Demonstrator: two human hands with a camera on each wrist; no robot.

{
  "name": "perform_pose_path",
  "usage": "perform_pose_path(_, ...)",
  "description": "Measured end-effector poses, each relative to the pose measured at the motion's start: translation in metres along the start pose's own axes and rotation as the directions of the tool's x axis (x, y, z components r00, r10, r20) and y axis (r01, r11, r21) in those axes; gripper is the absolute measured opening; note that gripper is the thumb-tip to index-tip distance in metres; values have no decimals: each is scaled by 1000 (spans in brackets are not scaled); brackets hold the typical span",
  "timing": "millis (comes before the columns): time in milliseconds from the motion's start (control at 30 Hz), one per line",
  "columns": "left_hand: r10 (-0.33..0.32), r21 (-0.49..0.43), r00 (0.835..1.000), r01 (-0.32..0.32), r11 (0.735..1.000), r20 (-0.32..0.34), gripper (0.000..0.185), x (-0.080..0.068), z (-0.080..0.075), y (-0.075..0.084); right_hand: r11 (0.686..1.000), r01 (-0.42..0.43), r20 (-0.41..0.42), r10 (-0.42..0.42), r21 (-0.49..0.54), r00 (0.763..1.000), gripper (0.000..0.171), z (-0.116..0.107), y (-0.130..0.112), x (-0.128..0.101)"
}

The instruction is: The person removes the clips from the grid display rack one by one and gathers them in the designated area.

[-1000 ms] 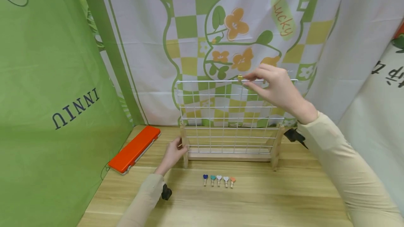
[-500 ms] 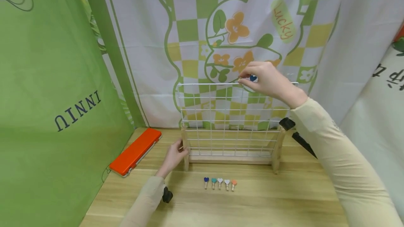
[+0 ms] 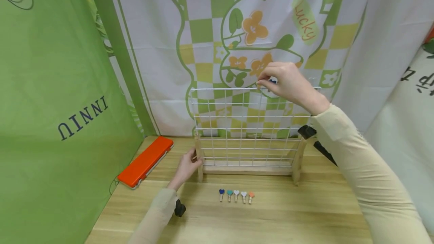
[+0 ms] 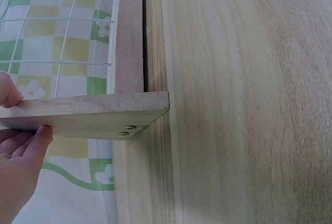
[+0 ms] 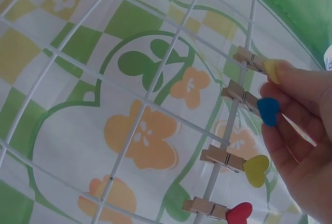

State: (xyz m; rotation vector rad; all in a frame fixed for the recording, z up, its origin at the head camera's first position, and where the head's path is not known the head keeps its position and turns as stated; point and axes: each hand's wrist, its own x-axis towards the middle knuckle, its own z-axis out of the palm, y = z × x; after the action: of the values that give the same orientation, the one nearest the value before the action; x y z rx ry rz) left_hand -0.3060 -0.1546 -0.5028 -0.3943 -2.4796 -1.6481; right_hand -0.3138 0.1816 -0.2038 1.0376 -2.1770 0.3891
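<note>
Centre of the head view: a white wire grid (image 3: 251, 123) is standing upright in a wooden stand (image 3: 247, 169) on a wooden table (image 3: 305, 214). The right hand (image 3: 288, 84), at the upper right of the grid, is pinching a blue heart clip (image 5: 259, 107) between curled fingertips (image 5: 290, 86) on the top wire. In the right wrist view, this clip is sitting between a yellow clip (image 5: 257, 62) above it and another yellow heart clip (image 5: 241, 164) and a red heart clip (image 5: 223, 211) below, all gripping the same wire. The left hand (image 3: 185, 168), at the lower left of the grid, is grasping the stand's left foot (image 4: 93, 115), thumb on top and fingers beneath. Five heart clips (image 3: 236, 195) are lying in a row just in front of the stand. An orange case (image 3: 145, 161) is lying at the left table edge.
</note>
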Motion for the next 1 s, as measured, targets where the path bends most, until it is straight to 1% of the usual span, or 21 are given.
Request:
perform_pose_path(167,15,-2,1000,-15,1000,-4,47,0,0,-1,1000,25,-31,-25,8,999,3,1,0,-1)
perform_pose_path(267,19,-20,1000,-19,1000,-7,47,1,1,-3,999,44,-48,-43,13,998,4,0,0,-2)
perform_pose_path(367,18,-31,1000,-18,999,-7,47,1,1,-3,999,44,-79,-42,17,996,4,-2,-1,-2)
perform_pose_path(467,19,-15,1000,-19,1000,-4,47,0,1,-2,999,35,-115,-31,33,993,4,-5,-3,-2)
perform_pose_path(567,12,-12,1000,-12,1000,0,49,1,0,-1,998,39,-122,-34,46,992,4,-8,-8,-5)
perform_pose_path(700,15,-21,1000,-14,1000,1,50,1,1,-1,998,57,-114,-52,39,992,4,-7,-15,-16)
perform_pose_path(800,7,-20,1000,-7,1000,2,50,0,1,-1,998,54,-112,-51,27,992,4,-3,-19,-26)
perform_pose_path(933,-12,-25,1000,12,1000,2,52,-1,1,1,998,42,-101,-37,45,994,6,2,-22,-41)
perform_pose_path(1000,-5,-24,1000,4,1000,-2,53,-1,1,1,997,40,-93,-34,61,995,8,6,-22,-50)
